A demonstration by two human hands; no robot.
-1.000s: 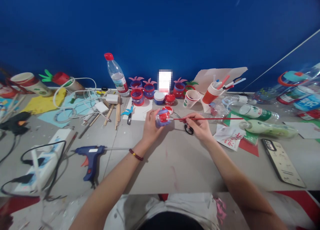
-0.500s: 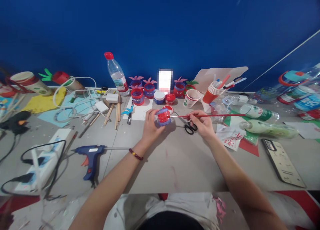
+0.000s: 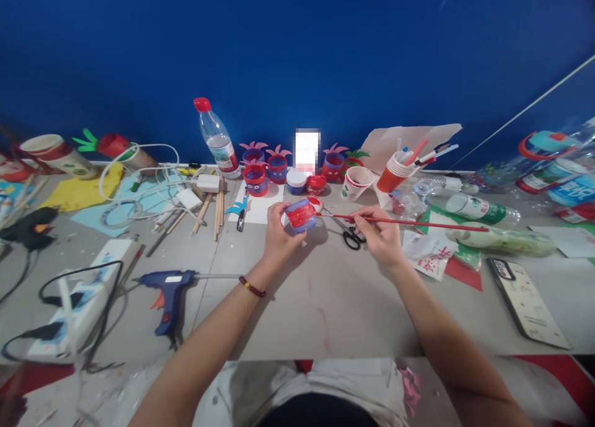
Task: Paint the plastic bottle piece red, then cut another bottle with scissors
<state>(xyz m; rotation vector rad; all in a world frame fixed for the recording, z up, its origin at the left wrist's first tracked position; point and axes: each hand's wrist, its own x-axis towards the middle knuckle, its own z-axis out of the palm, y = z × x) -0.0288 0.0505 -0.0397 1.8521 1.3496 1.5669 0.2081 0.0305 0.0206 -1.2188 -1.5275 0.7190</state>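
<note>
My left hand (image 3: 280, 238) is closed around a short purple roll (image 3: 302, 217) with a broad band of wet-looking red paint. In my right hand (image 3: 382, 236) is a long red-handled paintbrush (image 3: 432, 225), pinched near its metal end. The brush tip meets the right side of the roll, or lies very close to it. Behind the roll lies a lid with red paint (image 3: 315, 203). A red paint jar (image 3: 317, 184) and a white-lidded jar (image 3: 296, 181) stand farther back. Black-handled scissors (image 3: 352, 238) lie beside my right fingers, partly covered by the brush.
Painted rolls with paper leaves (image 3: 255, 180) line the wall, near a plastic bottle (image 3: 219, 143). A blue glue gun (image 3: 171, 294) and a power strip (image 3: 90, 297) lie left. Rightward are a paper cup (image 3: 357, 183), a cup of pens (image 3: 393, 176), bottles and a phone (image 3: 527, 303).
The roll has turned in my left hand, showing more of its red band. My right hand has shifted slightly right, and the brush's far end has dropped lower.
</note>
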